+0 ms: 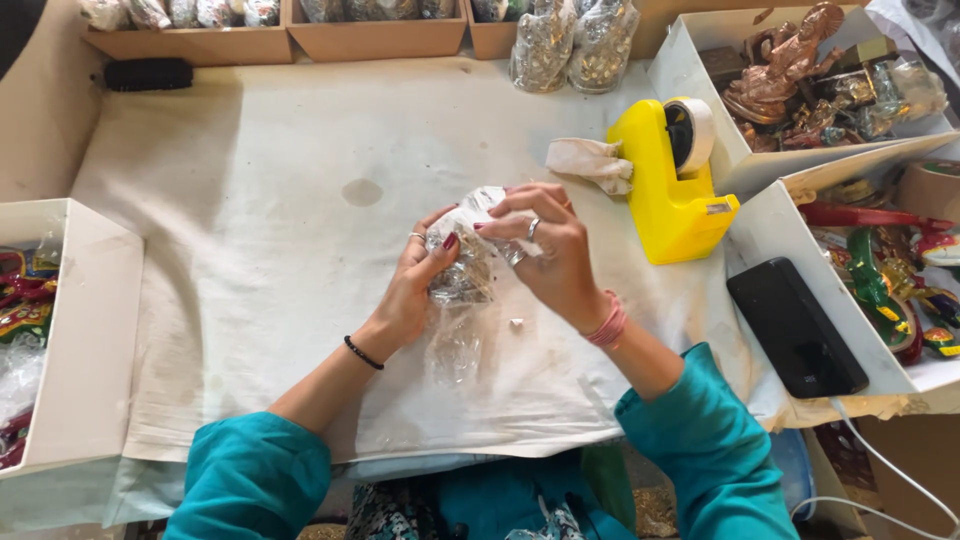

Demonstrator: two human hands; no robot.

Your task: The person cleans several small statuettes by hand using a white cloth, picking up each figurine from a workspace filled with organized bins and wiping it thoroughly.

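While both of my hands meet over the middle of the white cloth-covered surface [250, 200], they share one small clear plastic bag [465, 275] with a dull gold-coloured piece inside it. My left hand [415, 290] wraps the bag from the left, thumb pressed against its front and the other fingers curled behind it. My right hand [555, 255] comes in from the right, its fingers [520, 205] bent and pinching the crumpled upper end of the bag. The empty lower part of the plastic trails down toward me and lies on the cloth. Just below the bag, a tiny pale scrap [517, 323] lies on the surface. Beside my right hand stands a yellow tape dispenser [670, 185] with a roll in it, and a wadded pale cloth [590, 162] touches its left side. A black phone [795, 325] lies to the right, at the edge of a white box [770, 225] holding colourful figures. Another white box [710, 60] behind it holds copper-coloured figurines [785, 65]. Two filled clear bags [575, 40] stand at the far edge, near brown cardboard trays [375, 40], and a white box [75, 330] sits at my left.
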